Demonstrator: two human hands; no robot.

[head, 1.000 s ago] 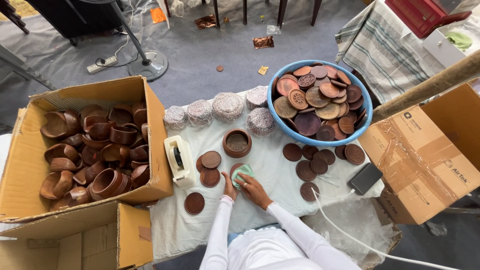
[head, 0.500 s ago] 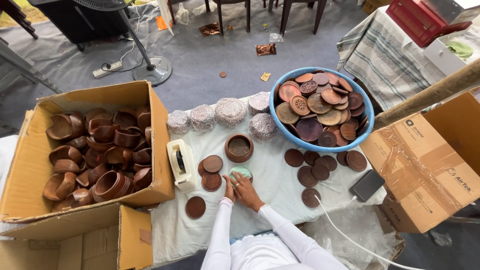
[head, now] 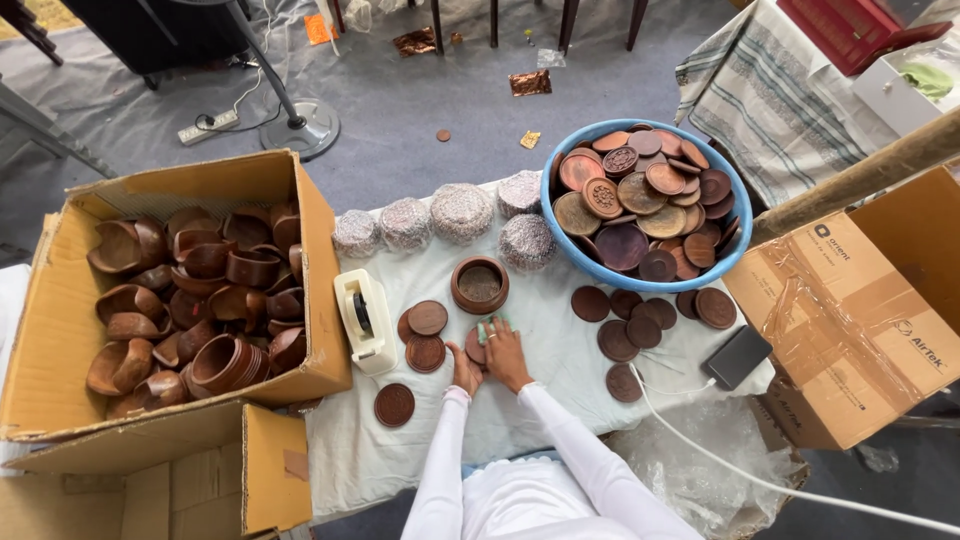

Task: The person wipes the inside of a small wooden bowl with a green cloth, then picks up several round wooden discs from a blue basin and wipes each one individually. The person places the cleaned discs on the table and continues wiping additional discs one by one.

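Observation:
My left hand (head: pixel 464 370) and my right hand (head: pixel 506 354) meet on the white cloth (head: pixel 540 400) over a brown wooden disc (head: pixel 476 346). The left hand holds the disc's edge. The right hand presses a small green pad (head: pixel 489 327) against the disc. A round wooden bowl (head: pixel 479 284) stands just beyond them. Three more wooden discs (head: pixel 424 336) lie stacked to the left, and a single one (head: pixel 394 405) sits nearer the cloth's front edge.
A cardboard box (head: pixel 60 330) of wooden bowls sits left. A white tape dispenser (head: pixel 364 320) lies beside it. A blue basin (head: pixel 560 235) of carved discs stands at back right, several wrapped bundles (head: pixel 461 211) behind. Loose discs (head: pixel 640 325), a black phone (head: pixel 737 356), and another box (head: pixel 860 310) lie right.
Both hands stay on the disc with small rubbing shifts. The camera view has drifted slightly; nothing else on the cloth has moved.

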